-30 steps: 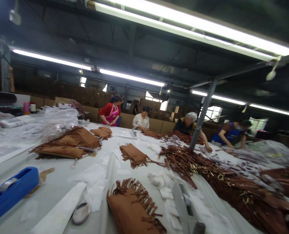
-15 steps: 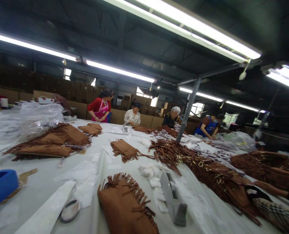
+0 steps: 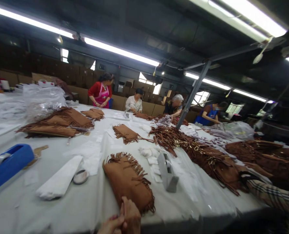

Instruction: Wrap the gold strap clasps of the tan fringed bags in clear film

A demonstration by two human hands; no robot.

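My left hand (image 3: 113, 224) and my right hand (image 3: 131, 215) meet at the bottom centre, fingers pinched close together. Whatever lies between the fingertips is too small or hidden to name. The right hand overlaps the lower edge of a brown fringed pouch (image 3: 126, 177), which lies flat on the table with its fringe along the top and right side. Right of the pouch stands a grey tape dispenser (image 3: 168, 174). To its left are a white wad of folded paper (image 3: 60, 178) and a round flat disc (image 3: 81, 176).
A blue tape dispenser (image 3: 10, 167) stands at the left. Brown fringed pieces (image 3: 59, 123) lie beyond it by clear plastic bags (image 3: 44, 96). Brown straps with metal clasps (image 3: 195, 146) fill the right, near a checked sleeve (image 3: 276, 195). Several co-workers stand across the table (image 3: 144, 224).
Both my hands have come into view at the bottom, by the near pouch. The view has tipped downward, so the table's front edge shows and the pouch sits higher.
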